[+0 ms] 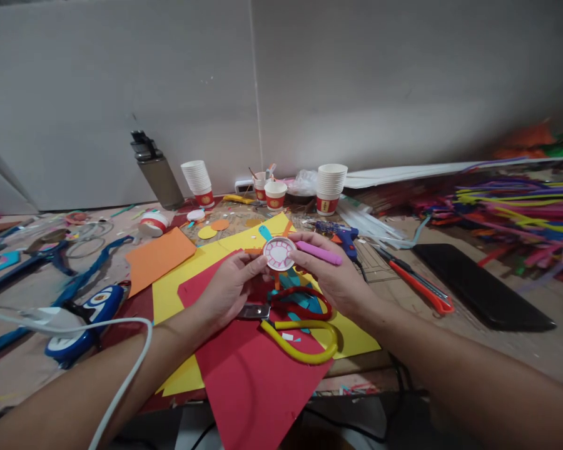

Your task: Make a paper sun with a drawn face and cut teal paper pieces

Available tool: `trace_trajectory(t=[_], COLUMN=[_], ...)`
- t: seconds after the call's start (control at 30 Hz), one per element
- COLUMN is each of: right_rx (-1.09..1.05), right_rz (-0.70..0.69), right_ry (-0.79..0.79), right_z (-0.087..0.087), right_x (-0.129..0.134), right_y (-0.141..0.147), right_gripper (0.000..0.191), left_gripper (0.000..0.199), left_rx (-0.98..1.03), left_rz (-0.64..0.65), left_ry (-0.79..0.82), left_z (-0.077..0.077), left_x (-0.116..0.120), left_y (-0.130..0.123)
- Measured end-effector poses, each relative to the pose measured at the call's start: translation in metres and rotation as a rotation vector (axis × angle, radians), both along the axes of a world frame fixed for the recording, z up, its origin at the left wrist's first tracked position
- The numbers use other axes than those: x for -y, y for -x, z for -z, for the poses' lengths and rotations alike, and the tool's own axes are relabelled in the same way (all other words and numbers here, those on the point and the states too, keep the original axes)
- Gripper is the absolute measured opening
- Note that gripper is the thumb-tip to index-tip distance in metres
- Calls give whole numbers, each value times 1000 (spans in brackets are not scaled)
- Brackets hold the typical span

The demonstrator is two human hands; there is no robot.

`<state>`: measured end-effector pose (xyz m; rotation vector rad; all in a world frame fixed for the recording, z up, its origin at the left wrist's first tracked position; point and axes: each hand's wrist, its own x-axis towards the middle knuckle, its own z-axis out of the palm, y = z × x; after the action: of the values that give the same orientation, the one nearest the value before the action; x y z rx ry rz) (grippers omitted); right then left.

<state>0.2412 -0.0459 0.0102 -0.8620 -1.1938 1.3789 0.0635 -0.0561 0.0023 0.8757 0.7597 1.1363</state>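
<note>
Blue-and-white plastic unit (107, 299): at far left, with a round, eye-like emblem; no letters readable.
Tipped white paper cup with a red band (152, 224): lies on its side, its marking too small to read.
Left stack of nested white paper cups (196, 178): red band near the bottom, gold marking, no legible word.
Left hand (234, 278): thumb and fingers clamped on the disc's left edge.
Small round white disc with raised rim and pink-drawn segments (278, 254): between both hands, above the red paper sheet (258, 381); apparently paper or card, perhaps a cup base. Probably very light, firmest around the rim, easily dented in the middle; best taken by opposite edges, thumbs off the ink in case it smears.
Slim lilac plastic marker pen (318, 252): likely light, stiff and smooth, best gripped along its barrel; no brand readable.
Right hand (333, 275): fingers closed around the marker, thumb against the disc's right edge.
Right stack of nested white paper cups (331, 181): dark characters on a gold patch, too small to read.
</note>
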Motion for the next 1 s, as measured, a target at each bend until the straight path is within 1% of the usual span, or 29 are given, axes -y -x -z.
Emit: trace_trajectory(t=[0.2, 0.47, 0.57, 0.67, 0.77, 0.83, 0.87, 0.93, 1.0], right_rx=[-24, 47, 116, 168, 164, 173, 188, 235, 328], right_rz=[-20, -25, 24, 140, 256, 288, 282, 227, 169], right_ry=[-14, -61, -91, -139, -229, -319, -365, -445, -532], right_z=[2, 5, 3, -1, -7, -10, -12, -12, -10], right_x=[0, 2, 1, -1, -1, 4, 7, 15, 23], right_y=[0, -2, -4, -8, -12, -13, -12, -11, -10], right_gripper=[36, 33, 30, 23, 17, 16, 16, 12, 16], left_gripper=[27, 21, 25, 28, 31, 31, 31, 31, 31], left_rx=[-8, -3, -26, -57, -73, -69, -65, -56, -55], left_rz=[3, -22, -60, -97, -113, -92, -83, -77, -79], left_ry=[-6, 31, 59, 100, 120, 112, 104, 94, 92], left_z=[-3, -6, -6, -4, -3, -4, -5, -7, -9], left_x=[0, 0, -1, -3, -5, -6, -6, -5, -3], left_y=[1, 2, 5, 8, 11, 11, 11, 10, 8])
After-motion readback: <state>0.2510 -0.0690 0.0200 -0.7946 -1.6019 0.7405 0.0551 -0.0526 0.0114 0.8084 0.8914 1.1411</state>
